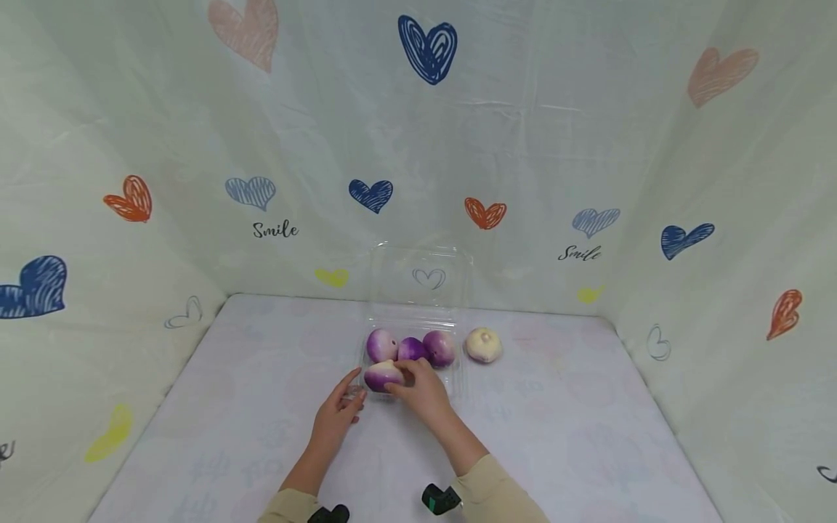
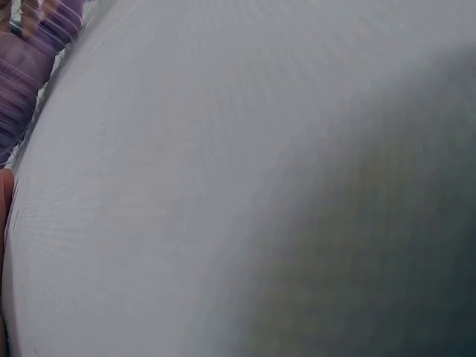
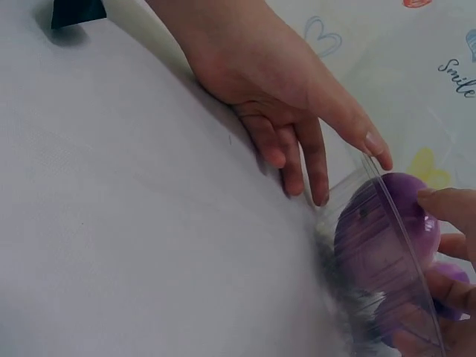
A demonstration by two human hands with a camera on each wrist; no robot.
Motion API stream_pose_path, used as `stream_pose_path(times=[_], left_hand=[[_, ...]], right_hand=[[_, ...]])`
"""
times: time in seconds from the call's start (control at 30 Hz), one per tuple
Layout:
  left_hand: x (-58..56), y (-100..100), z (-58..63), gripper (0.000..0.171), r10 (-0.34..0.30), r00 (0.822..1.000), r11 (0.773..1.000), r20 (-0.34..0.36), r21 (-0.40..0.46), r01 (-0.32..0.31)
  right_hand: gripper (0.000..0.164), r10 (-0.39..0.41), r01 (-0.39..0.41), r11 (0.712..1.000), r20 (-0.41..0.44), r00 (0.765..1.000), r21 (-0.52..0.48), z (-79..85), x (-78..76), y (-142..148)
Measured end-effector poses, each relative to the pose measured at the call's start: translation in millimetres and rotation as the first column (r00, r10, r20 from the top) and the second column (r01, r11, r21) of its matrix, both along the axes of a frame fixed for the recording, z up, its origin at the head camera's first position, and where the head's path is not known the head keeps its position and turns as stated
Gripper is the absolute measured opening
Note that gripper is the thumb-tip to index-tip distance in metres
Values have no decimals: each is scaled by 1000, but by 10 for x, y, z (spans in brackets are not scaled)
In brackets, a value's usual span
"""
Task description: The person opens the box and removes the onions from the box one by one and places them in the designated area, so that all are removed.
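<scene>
A purple-and-white onion (image 1: 383, 377) lies at the front left of a clear plastic clamshell container (image 1: 458, 378). My right hand (image 1: 423, 392) grips this onion between thumb and fingers. Behind it in the container sit three more purple onions (image 1: 439, 349). My left hand (image 1: 336, 415) touches the container's front left side; in the right wrist view one digit of the left hand (image 3: 256, 82) meets the rim and the other fingers hang beside the wall. The left wrist view shows only a purple onion (image 2: 22, 89) through the plastic at its edge.
A cream-coloured onion (image 1: 484, 345) rests on the white table (image 1: 556, 421), just right of the container. The container's transparent lid (image 1: 421, 280) stands raised at the back. Behind the table hangs a heart-printed curtain (image 1: 314, 131).
</scene>
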State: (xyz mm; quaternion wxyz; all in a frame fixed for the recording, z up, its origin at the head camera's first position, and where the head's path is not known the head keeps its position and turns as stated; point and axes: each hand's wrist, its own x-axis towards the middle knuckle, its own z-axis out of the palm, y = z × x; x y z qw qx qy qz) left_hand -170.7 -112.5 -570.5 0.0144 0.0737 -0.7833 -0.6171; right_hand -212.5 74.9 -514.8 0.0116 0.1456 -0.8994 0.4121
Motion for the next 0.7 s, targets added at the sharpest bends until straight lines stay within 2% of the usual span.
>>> stream_pose_path(times=[0.23, 0.43, 0.57, 0.7], left_hand=[[16, 7, 0, 53, 0, 1000, 1000, 6, -26, 0], [-1, 0, -17, 54, -2, 1000, 1000, 29, -26, 3], [2, 8, -11, 53, 1, 1000, 1000, 26, -28, 0], [3, 16, 0, 52, 0, 1000, 1000, 19, -20, 1]], right_hand=[[50, 30, -36, 997, 90, 996, 68, 14, -14, 59], [60, 79, -95, 992, 177, 981, 86, 24, -42, 79], [60, 126, -137, 990, 213, 969, 39, 43, -70, 95], [55, 172, -161, 985, 230, 958, -65, 55, -85, 94]])
